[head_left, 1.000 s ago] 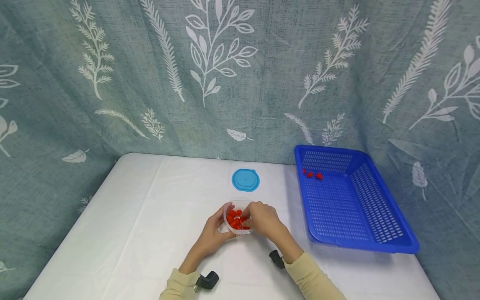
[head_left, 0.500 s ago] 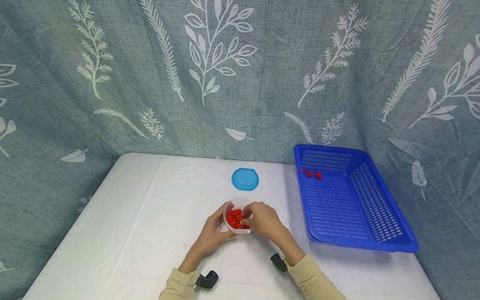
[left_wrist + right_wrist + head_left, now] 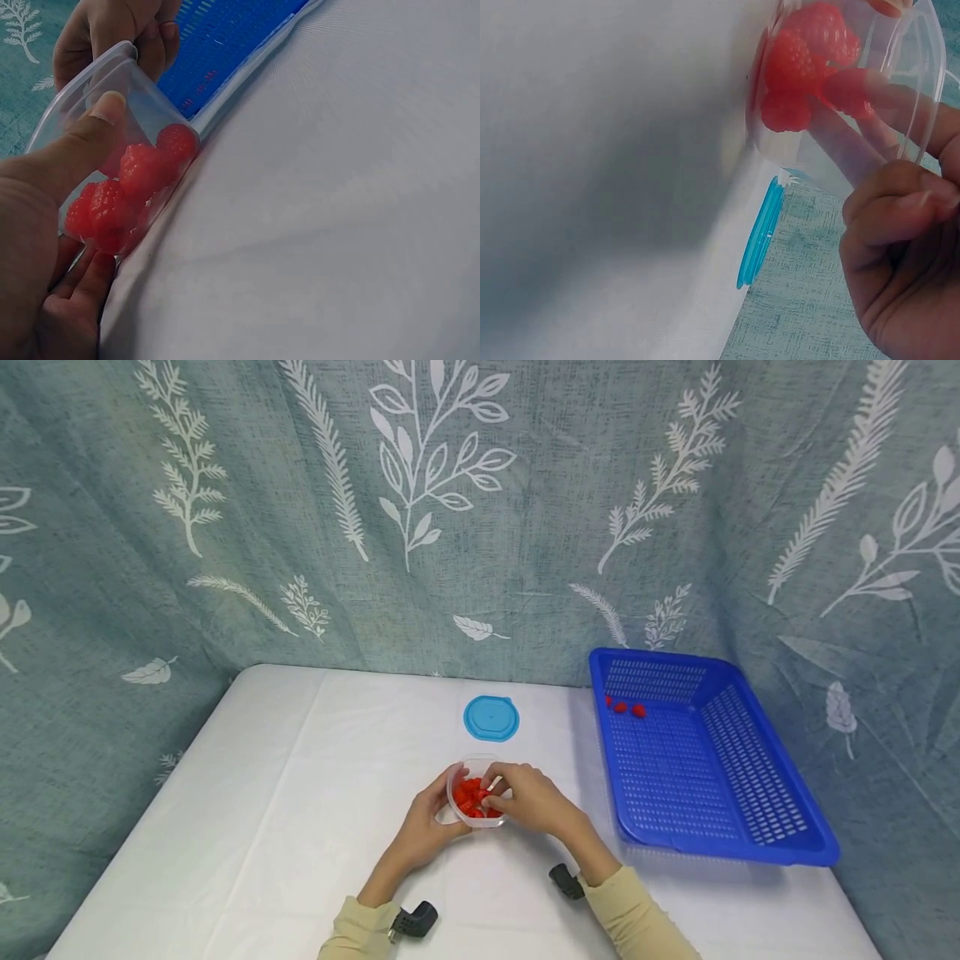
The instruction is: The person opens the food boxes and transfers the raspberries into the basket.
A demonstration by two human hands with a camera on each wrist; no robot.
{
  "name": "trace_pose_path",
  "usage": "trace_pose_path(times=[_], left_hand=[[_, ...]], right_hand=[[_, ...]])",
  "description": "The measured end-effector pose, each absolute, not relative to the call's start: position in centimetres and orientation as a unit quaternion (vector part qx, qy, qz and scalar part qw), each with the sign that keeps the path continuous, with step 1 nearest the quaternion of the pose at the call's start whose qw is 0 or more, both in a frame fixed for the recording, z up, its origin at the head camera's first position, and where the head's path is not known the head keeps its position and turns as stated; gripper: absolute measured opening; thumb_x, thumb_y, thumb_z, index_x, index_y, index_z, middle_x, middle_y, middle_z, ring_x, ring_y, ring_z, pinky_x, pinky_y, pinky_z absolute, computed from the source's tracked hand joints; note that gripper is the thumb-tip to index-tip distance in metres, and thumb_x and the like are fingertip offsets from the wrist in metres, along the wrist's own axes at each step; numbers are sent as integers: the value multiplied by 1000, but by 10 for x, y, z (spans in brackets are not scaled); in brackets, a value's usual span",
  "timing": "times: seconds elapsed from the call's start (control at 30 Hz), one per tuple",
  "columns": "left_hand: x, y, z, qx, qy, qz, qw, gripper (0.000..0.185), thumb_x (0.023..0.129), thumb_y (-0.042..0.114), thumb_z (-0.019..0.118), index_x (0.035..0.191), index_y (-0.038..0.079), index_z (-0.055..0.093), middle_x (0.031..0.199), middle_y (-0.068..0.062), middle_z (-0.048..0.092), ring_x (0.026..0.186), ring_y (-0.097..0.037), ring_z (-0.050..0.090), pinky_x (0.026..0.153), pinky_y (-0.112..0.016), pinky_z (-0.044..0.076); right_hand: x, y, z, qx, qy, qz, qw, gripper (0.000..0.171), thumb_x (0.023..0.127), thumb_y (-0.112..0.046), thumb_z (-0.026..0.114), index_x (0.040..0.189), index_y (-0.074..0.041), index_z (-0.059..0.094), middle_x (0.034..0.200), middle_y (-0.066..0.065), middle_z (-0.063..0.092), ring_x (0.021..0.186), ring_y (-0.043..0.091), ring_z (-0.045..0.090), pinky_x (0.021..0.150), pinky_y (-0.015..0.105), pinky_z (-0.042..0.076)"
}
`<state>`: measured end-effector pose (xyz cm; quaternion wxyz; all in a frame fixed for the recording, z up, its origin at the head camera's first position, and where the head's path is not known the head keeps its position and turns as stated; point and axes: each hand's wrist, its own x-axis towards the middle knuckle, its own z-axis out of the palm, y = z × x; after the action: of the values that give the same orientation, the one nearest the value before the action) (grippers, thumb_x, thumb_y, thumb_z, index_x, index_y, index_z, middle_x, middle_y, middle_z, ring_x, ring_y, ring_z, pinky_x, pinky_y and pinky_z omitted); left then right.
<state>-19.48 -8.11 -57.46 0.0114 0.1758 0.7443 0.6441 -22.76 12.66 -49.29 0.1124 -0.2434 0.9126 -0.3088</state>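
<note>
A clear plastic tub (image 3: 454,810) holds several red raspberries (image 3: 142,169) and stands on the white cloth. My left hand (image 3: 425,828) grips it from the left, its thumb along the wall in the left wrist view and other fingers round the far side. My right hand (image 3: 531,797) reaches in over the right rim. Seen through the clear wall in the right wrist view, its fingertips pinch a raspberry (image 3: 847,88) among the others. Part of that berry is hidden by the fingers.
A blue lid (image 3: 491,718) lies flat on the table behind the tub. To the right stands a large blue basket (image 3: 678,777) with a few red berries (image 3: 637,710) in its back left corner. A patterned curtain (image 3: 480,527) hangs behind the white table (image 3: 315,760).
My right hand has shifted slightly right and its fingers have moved among the raspberries, some of which have shifted. The left hand has kept its hold on the tub.
</note>
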Motion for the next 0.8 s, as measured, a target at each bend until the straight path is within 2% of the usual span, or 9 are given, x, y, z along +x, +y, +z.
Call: trace_pose_path(times=[0.2, 0.37, 0.5, 0.57, 0.67, 0.73, 0.8], left_hand=[[-195, -81, -575, 178, 743, 645, 14, 89, 81, 4, 83, 157, 4, 36, 152, -17, 51, 143, -30, 47, 120, -42, 36], [-195, -81, -575, 181, 746, 641, 16, 89, 82, 6, 84, 157, 6, 36, 154, -16, 49, 145, -29, 44, 121, -40, 35], [-193, -81, -573, 182, 748, 638, 17, 89, 82, 10, 85, 158, 9, 37, 155, -14, 48, 146, -27, 43, 122, -35, 35], [-193, -81, -572, 182, 747, 639, 18, 89, 82, 11, 85, 157, 10, 38, 156, -13, 48, 147, -27, 42, 122, -36, 35], [-193, -80, -572, 181, 746, 641, 17, 88, 82, 9, 85, 157, 11, 38, 155, -13, 48, 146, -27, 43, 122, -42, 35], [-193, -80, -573, 181, 743, 644, 16, 88, 81, 8, 85, 157, 10, 39, 154, -14, 49, 145, -28, 44, 121, -46, 35], [-193, -81, -573, 179, 741, 648, 14, 88, 80, 6, 85, 156, 10, 40, 152, -15, 51, 143, -30, 46, 120, -48, 36]], right_hand=[[-225, 128, -492, -238, 902, -343, 110, 16, 89, -10, 77, 101, -16, 67, 102, 3, 77, 99, 22, 72, 92, 48, 56], [-221, 129, -494, -225, 898, -365, 94, 19, 87, -6, 78, 100, -15, 68, 104, 3, 77, 101, 24, 73, 110, 62, 39], [-218, 129, -496, -212, 897, -381, 78, 20, 84, -5, 80, 98, -15, 70, 101, 1, 78, 100, 23, 74, 114, 66, 32], [-217, 130, -496, -204, 895, -390, 69, 21, 83, -4, 81, 97, -15, 71, 99, 0, 78, 99, 22, 74, 114, 66, 33], [-215, 130, -497, -190, 890, -411, 57, 21, 82, -3, 82, 95, -15, 72, 97, -2, 77, 97, 21, 74, 109, 59, 44], [-214, 131, -497, -176, 885, -429, 48, 20, 81, -2, 83, 94, -15, 73, 96, -3, 77, 97, 20, 74, 97, 49, 54], [-213, 132, -497, -162, 879, -446, 40, 19, 81, -2, 83, 92, -15, 73, 94, -4, 76, 96, 18, 73, 79, 37, 59]])
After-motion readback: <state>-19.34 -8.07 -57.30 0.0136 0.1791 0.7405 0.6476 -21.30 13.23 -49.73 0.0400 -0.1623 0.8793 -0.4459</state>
